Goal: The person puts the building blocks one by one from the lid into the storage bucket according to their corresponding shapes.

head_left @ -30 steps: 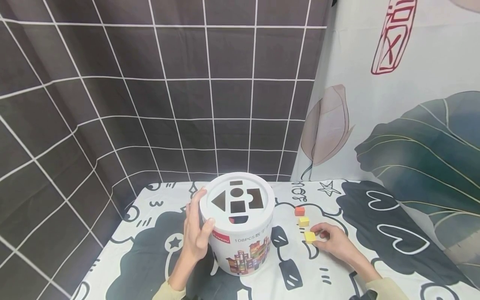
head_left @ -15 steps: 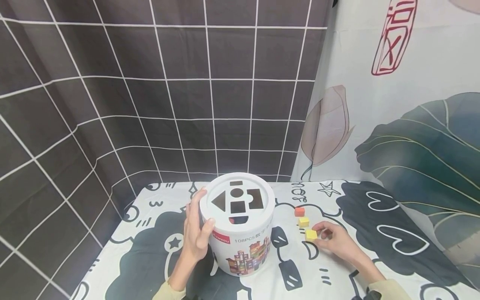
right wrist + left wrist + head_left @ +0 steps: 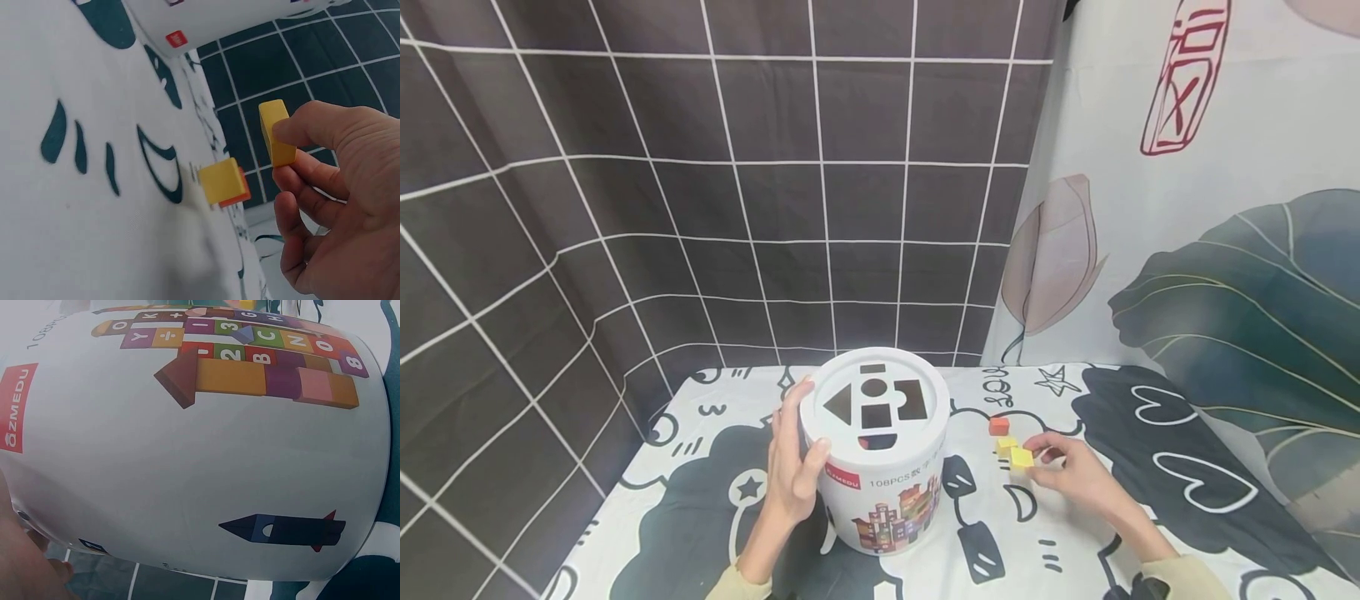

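A white lidded tub (image 3: pixel 887 492) printed with toy buildings stands upright on the cloth. My left hand (image 3: pixel 792 467) rests against its left side, fingers straight along the lid's rim, thumb near the front edge; in the left wrist view the tub's wall fills most of the picture. With thumb and fingertips my right hand (image 3: pixel 1078 475) pinches a small yellow block (image 3: pixel 278 132), raised off the cloth in the right wrist view. Just behind it sit a second yellow block (image 3: pixel 222 181) and an orange-red block (image 3: pixel 998 426), in a short row right of the tub.
The tub's white lid (image 3: pixel 842 442) has several shaped holes, among them a triangle, a circle and a square. A black-and-white patterned cloth (image 3: pixel 700 483) covers the table. Behind hang a dark grid curtain (image 3: pixel 760 200) and a pale leaf-print curtain (image 3: pixel 1112 133).
My right hand has lifted the yellow block and moved it slightly away from me, toward the other yellow block. The left hand and tub have stayed put.
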`<state>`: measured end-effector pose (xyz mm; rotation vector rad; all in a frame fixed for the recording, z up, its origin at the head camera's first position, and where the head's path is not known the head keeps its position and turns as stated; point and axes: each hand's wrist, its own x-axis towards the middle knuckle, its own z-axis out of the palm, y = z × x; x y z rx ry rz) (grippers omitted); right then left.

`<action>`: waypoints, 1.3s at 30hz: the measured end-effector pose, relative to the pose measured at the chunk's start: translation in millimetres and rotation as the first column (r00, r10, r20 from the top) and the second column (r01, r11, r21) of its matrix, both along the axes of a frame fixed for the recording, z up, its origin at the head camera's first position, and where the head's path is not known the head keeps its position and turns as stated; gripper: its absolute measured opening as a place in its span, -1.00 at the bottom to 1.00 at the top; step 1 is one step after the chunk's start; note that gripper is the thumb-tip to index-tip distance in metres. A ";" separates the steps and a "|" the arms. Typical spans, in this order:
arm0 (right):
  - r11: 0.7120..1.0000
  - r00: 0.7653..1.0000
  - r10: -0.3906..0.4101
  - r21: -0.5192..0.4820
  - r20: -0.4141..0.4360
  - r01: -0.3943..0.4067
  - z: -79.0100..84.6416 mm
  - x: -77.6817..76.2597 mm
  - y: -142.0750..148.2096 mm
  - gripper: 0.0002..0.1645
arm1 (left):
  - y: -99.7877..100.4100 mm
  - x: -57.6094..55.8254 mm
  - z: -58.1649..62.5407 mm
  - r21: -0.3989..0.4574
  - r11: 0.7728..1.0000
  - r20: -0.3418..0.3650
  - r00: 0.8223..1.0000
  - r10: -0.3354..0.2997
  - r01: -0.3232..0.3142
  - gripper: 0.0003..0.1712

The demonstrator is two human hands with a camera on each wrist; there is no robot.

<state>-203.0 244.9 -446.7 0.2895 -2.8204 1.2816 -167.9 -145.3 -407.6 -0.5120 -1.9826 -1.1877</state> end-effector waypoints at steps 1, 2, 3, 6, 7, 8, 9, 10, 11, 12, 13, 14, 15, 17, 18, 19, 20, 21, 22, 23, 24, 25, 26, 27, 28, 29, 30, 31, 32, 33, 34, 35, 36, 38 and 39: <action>1.000 1.000 0.005 0.004 -0.014 -0.005 2.3 0.3 -0.6 -0.60 | 0.0 -0.1 -0.4 0.001 1.000 0.001 1.000 0.000 0.000 -0.20; 1.000 0.999 0.011 0.009 -0.030 -0.010 4.9 0.6 -1.2 -0.61 | -0.1 -0.3 -0.8 0.001 1.000 -0.001 1.000 -0.001 0.001 -0.20; 1.000 0.999 0.018 0.015 -0.048 -0.017 7.7 1.1 -1.9 -0.61 | -0.1 -0.6 -1.2 0.003 1.000 -0.004 1.000 -0.001 0.001 -0.20; 0.999 0.996 0.031 0.025 -0.088 -0.029 15.9 2.0 -4.0 -0.64 | -0.2 -0.7 -1.3 0.000 1.000 -0.012 1.000 -0.002 0.002 -0.20; 0.999 0.995 0.036 0.031 -0.097 -0.034 18.8 2.4 -4.8 -0.65 | -0.4 -0.9 -1.7 -0.002 1.000 -0.014 1.000 -0.002 0.002 -0.21; 0.999 0.993 0.042 0.033 -0.107 -0.039 21.7 2.9 -5.6 -0.66 | -0.5 -0.8 -1.8 -0.004 1.000 -0.014 1.000 -0.002 0.002 -0.21; 0.998 0.992 0.049 0.034 -0.118 -0.045 24.5 3.2 -6.3 -0.66 | -0.5 -0.7 -1.9 -0.004 1.000 -0.014 1.000 -0.001 0.001 -0.21; 0.998 0.991 0.052 0.037 -0.127 -0.048 26.9 3.4 -7.2 -0.67 | -0.6 -0.4 -1.7 -0.007 1.000 -0.014 1.000 -0.001 0.000 -0.21; 0.998 0.989 0.056 0.040 -0.139 -0.051 29.3 3.6 -8.0 -0.68 | -0.7 -0.3 -1.7 -0.006 1.000 -0.013 1.000 0.000 0.000 -0.20; 0.998 0.987 0.061 0.040 -0.150 -0.055 31.8 4.0 -8.9 -0.68 | -0.7 -0.3 -1.9 -0.005 1.000 -0.011 1.000 0.000 0.000 -0.20; 0.997 0.984 0.066 0.042 -0.166 -0.060 33.8 4.0 -9.6 -0.69 | -0.7 -0.2 -2.0 -0.002 1.000 -0.010 1.000 -0.001 0.000 -0.20; 0.997 0.981 0.070 0.043 -0.180 -0.063 35.7 4.2 -10.3 -0.69 | -0.7 0.0 -1.7 -0.002 1.000 -0.009 1.000 -0.001 0.001 -0.20; 0.997 0.979 0.074 0.043 -0.190 -0.067 37.6 4.2 -10.9 -0.69 | -0.6 0.1 -1.4 -0.003 1.000 -0.009 1.000 -0.001 0.001 -0.21; 0.996 0.975 0.085 0.042 -0.207 -0.078 41.2 4.3 -12.1 -0.69 | -0.3 0.0 -1.1 0.001 1.000 -0.008 1.000 -0.004 0.004 -0.20; 0.996 0.973 0.090 0.037 -0.211 -0.084 43.1 4.3 -12.7 -0.69 | -0.3 -0.2 -1.2 -0.002 1.000 -0.009 1.000 -0.003 0.003 -0.21; 0.995 0.972 0.094 0.036 -0.215 -0.088 44.8 4.3 -13.3 -0.69 | -0.3 -0.5 -1.3 -0.003 1.000 -0.010 1.000 -0.003 0.003 -0.21; 0.995 0.971 0.098 0.035 -0.217 -0.093 46.6 4.3 -13.8 -0.69 | -0.3 -0.8 -1.4 -0.004 1.000 -0.013 1.000 -0.002 0.002 -0.21; 0.995 0.971 0.102 0.028 -0.218 -0.098 48.3 4.1 -14.4 -0.69 | -0.3 -1.0 -1.7 -0.005 1.000 -0.017 1.000 -0.001 0.001 -0.21; 0.994 0.970 0.105 0.027 -0.218 -0.102 50.0 4.0 -15.0 -0.70 | -0.4 -1.3 -1.9 -0.005 1.000 -0.019 1.000 0.000 0.000 -0.21; 0.994 0.970 0.107 0.026 -0.218 -0.104 51.6 3.9 -15.6 -0.70 | -0.5 -1.3 -2.1 -0.005 1.000 -0.021 1.000 0.001 -0.001 -0.21; 0.994 0.970 0.108 0.023 -0.217 -0.105 53.1 3.8 -16.3 -0.70 | -0.7 -1.4 -2.2 -0.006 1.000 -0.022 1.000 0.001 -0.002 -0.21; 0.994 0.970 0.108 0.025 -0.218 -0.105 54.5 3.8 -16.8 -0.70 | -0.6 -1.3 -2.1 -0.003 1.000 -0.021 1.000 0.000 0.000 -0.21; 0.994 0.970 0.108 0.030 -0.220 -0.103 56.1 4.0 -17.3 -0.70 | -0.4 -1.1 -1.8 -0.002 1.000 -0.019 1.000 -0.001 0.001 -0.21; 0.994 0.969 0.108 0.034 -0.224 -0.103 57.8 4.2 -17.9 -0.70 | -0.2 -0.8 -1.5 0.000 1.000 -0.017 1.000 -0.001 0.001 -0.21; 0.994 0.967 0.109 0.042 -0.230 -0.102 59.6 4.2 -18.7 -0.70 | -0.1 -0.5 -1.1 0.002 1.000 -0.012 1.000 -0.003 0.003 -0.20; 0.994 0.965 0.111 0.047 -0.237 -0.103 61.5 4.3 -19.5 -0.70 | -0.1 -0.2 -0.8 0.003 1.000 -0.009 1.000 -0.004 0.004 -0.20; 0.993 0.962 0.115 0.052 -0.248 -0.106 63.6 4.5 -20.4 -0.70 | 0.0 0.0 -0.5 0.001 1.000 -0.007 1.000 -0.004 0.004 -0.20; 0.992 0.958 0.120 0.058 -0.259 -0.109 66.0 4.6 -21.3 -0.69 | 0.1 0.2 -0.3 0.003 1.000 -0.007 1.000 -0.004 0.004 -0.20; 0.992 0.954 0.125 0.065 -0.272 -0.112 68.5 4.9 -22.2 -0.69 | 0.1 0.1 -0.4 0.001 1.000 -0.008 1.000 -0.005 0.005 -0.20; 0.991 0.950 0.133 0.063 -0.282 -0.120 71.1 4.9 -23.2 -0.70 | 0.1 0.1 -0.4 0.000 1.000 -0.010 1.000 -0.005 0.005 -0.20; 0.990 0.947 0.138 0.062 -0.290 -0.126 73.6 5.0 -24.3 -0.69 | 0.0 -0.3 -0.6 -0.002 1.000 -0.015 1.000 -0.004 0.004 -0.20; 0.989 0.943 0.145 0.060 -0.298 -0.134 76.2 5.2 -25.4 -0.70 | 0.1 -0.3 -0.6 -0.004 1.000 -0.018 1.000 -0.003 0.003 -0.21; 0.988 0.939 0.153 0.057 -0.307 -0.142 78.6 5.3 -26.5 -0.70 | 0.1 -0.5 -0.7 -0.003 1.000 -0.020 1.000 -0.004 0.004 -0.20; 0.986 0.933 0.164 0.050 -0.320 -0.157 83.4 5.6 -28.8 -0.70 | 0.1 -0.7 -0.9 -0.004 1.000 -0.024 1.000 -0.004 0.004 -0.21; 0.985 0.930 0.171 0.042 -0.325 -0.166 85.6 5.7 -30.0 -0.70 | 0.2 -0.7 -0.6 -0.005 1.000 -0.023 1.000 -0.004 0.004 -0.21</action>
